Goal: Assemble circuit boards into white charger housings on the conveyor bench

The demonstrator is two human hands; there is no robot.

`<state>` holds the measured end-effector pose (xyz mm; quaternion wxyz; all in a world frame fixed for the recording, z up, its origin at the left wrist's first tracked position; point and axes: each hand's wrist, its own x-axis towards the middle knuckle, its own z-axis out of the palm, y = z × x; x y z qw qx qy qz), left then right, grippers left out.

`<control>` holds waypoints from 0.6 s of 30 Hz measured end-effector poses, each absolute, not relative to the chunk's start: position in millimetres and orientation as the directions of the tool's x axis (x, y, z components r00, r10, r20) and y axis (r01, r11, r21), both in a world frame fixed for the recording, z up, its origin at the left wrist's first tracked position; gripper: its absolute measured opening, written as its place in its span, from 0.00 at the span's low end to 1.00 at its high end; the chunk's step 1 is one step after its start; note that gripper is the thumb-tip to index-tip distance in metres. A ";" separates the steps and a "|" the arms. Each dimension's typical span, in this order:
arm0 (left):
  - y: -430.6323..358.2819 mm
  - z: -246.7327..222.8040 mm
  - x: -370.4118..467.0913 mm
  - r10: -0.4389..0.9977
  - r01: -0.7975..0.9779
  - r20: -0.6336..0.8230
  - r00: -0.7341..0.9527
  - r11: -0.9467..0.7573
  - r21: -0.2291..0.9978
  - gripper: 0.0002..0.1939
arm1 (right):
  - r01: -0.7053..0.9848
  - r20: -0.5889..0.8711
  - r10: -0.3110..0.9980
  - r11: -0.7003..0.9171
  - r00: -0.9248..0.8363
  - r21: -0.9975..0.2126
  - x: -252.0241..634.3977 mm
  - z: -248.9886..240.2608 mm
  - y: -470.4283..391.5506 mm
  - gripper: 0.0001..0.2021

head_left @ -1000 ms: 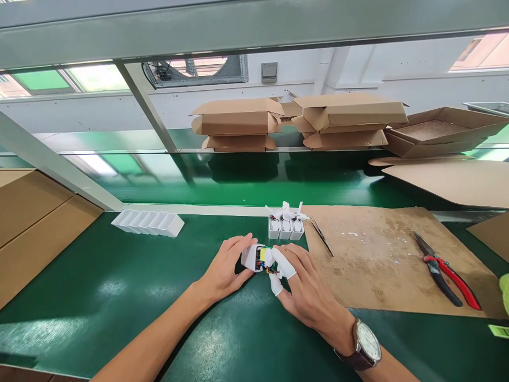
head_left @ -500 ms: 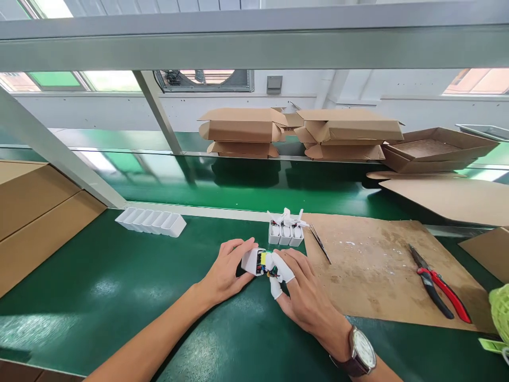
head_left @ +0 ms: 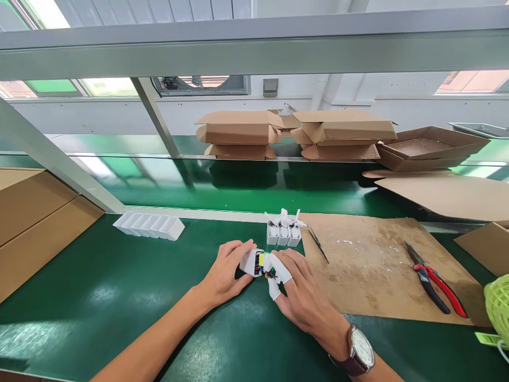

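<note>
Between my two hands is a small circuit board (head_left: 261,261) with a yellow part, partly inside a white plastic housing (head_left: 248,262). My left hand (head_left: 226,269) grips the housing from the left, thumb below and fingers above. White covers sit on the thumb and index finger of my right hand (head_left: 304,286), which pinches the board's right end; the fingers hide that end. Just beyond my hands stands a group of white housings (head_left: 283,236) with white pieces sticking out of their tops.
A row of joined white housings (head_left: 149,225) lies at the left. Tweezers (head_left: 318,244) and red-black pliers (head_left: 431,278) rest on a brown board (head_left: 366,270). Cardboard boxes (head_left: 240,127) stand at the back, with a larger carton (head_left: 43,223) at left and a green roll (head_left: 497,305) at right.
The camera view has shifted slightly. Both hands keep their hold on the board and housing, with hardly any visible movement.
</note>
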<state>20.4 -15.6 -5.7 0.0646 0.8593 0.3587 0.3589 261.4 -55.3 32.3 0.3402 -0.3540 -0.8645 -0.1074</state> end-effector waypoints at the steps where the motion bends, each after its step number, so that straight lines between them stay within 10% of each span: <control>1: -15.4 -5.5 20.3 0.664 0.568 0.567 0.488 -0.735 0.371 0.44 | 0.686 0.660 0.545 0.725 -0.517 -0.062 261.6 32.1 -55.5 0.27; 11: -19.6 -3.9 22.8 0.669 0.550 0.526 0.526 -0.739 0.390 0.43 | 0.650 0.644 0.563 0.748 -0.518 -0.132 258.6 30.0 -58.4 0.26; 18: -18.0 -5.9 28.4 0.698 0.319 0.381 0.606 -0.652 0.688 0.46 | 0.507 0.646 0.697 0.697 -0.312 -0.507 263.4 26.9 -51.8 0.23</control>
